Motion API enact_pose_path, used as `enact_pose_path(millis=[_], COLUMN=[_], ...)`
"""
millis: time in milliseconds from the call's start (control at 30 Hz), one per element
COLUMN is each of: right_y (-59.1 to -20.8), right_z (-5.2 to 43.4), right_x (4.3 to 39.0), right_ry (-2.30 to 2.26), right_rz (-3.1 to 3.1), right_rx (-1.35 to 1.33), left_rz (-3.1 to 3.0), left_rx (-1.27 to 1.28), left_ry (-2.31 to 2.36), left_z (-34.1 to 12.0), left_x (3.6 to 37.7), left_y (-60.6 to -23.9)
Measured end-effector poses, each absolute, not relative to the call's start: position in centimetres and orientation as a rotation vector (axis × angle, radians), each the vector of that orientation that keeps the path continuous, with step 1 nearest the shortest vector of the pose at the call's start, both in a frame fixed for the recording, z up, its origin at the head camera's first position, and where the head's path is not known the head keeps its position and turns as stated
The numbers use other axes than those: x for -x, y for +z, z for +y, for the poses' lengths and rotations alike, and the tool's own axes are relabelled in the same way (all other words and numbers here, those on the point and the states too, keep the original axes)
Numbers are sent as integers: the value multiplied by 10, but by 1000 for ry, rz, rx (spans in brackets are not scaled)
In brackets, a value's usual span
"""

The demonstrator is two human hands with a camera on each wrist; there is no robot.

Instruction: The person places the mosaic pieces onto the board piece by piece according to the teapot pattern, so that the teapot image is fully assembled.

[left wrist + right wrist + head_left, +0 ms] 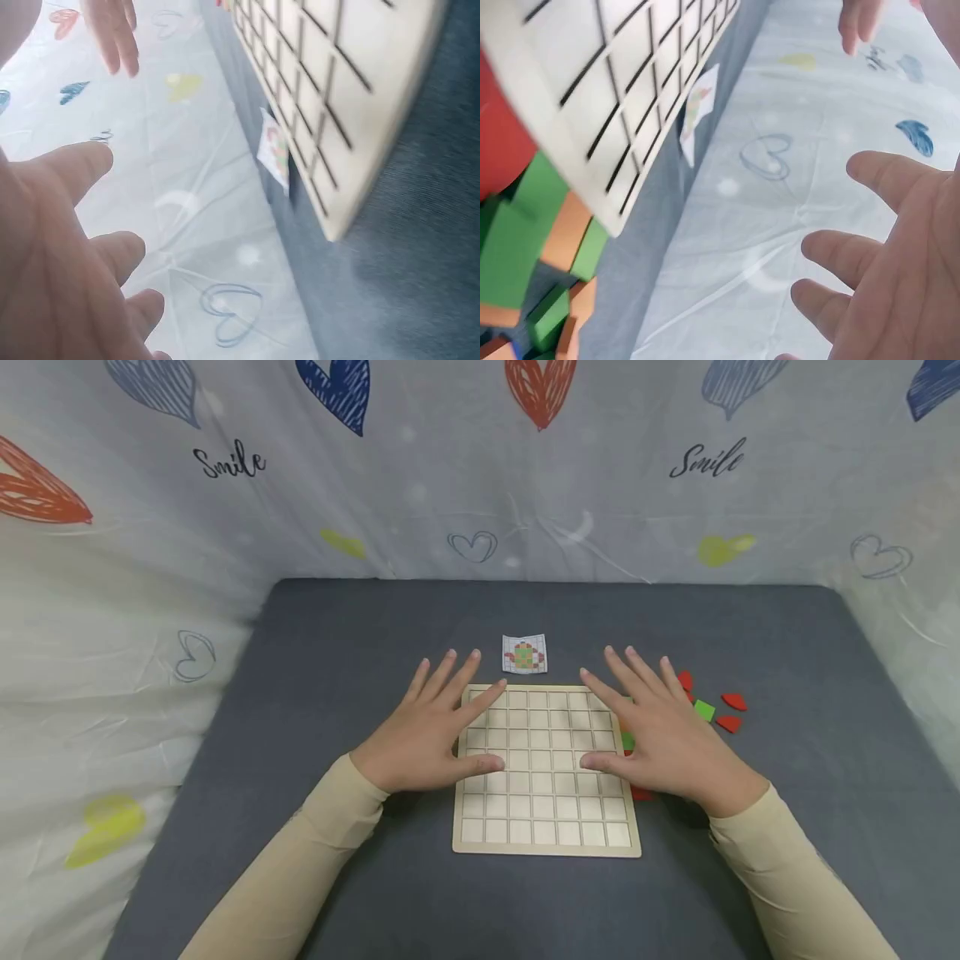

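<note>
Fingers spread and straight, my left hand [423, 735] is over the left edge of a light wooden grid board [542, 762], holding nothing. On the other side my right hand [663, 739], likewise spread and holding nothing, overlaps the board's right edge in the head view. The board's square cells are bare. Just beyond its far edge is a small paper card [524, 667] with a printed red, green and orange pattern on a grid. Both palms appear in the wrist views, the left palm [52, 277] and the right palm [911, 277], apart from the board.
Right of the board lie loose coloured pieces, among them a green block [703, 710] and a red piece [734, 702]; my right hand partly hides them. Green and orange blocks [525, 232] crowd that side in the right wrist view. A printed curtain [480, 477] hangs behind the dark table [360, 627].
</note>
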State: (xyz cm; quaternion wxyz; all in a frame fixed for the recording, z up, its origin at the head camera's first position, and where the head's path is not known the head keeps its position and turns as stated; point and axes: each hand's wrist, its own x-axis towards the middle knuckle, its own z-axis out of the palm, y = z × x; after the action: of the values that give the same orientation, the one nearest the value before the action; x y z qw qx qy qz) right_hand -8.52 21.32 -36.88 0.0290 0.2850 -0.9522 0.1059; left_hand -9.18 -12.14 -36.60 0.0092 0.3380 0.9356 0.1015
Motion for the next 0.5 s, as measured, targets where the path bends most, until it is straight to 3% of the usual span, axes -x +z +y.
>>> enact_pose_path(millis=[500], right_y=[-374], right_z=[247], right_x=[83], right_ry=[496], right_rz=[-3037], right_rx=[-734], left_rz=[2761], left_rx=[-868], left_ry=[429], left_z=[-142], left_x=[109], left_y=[-400])
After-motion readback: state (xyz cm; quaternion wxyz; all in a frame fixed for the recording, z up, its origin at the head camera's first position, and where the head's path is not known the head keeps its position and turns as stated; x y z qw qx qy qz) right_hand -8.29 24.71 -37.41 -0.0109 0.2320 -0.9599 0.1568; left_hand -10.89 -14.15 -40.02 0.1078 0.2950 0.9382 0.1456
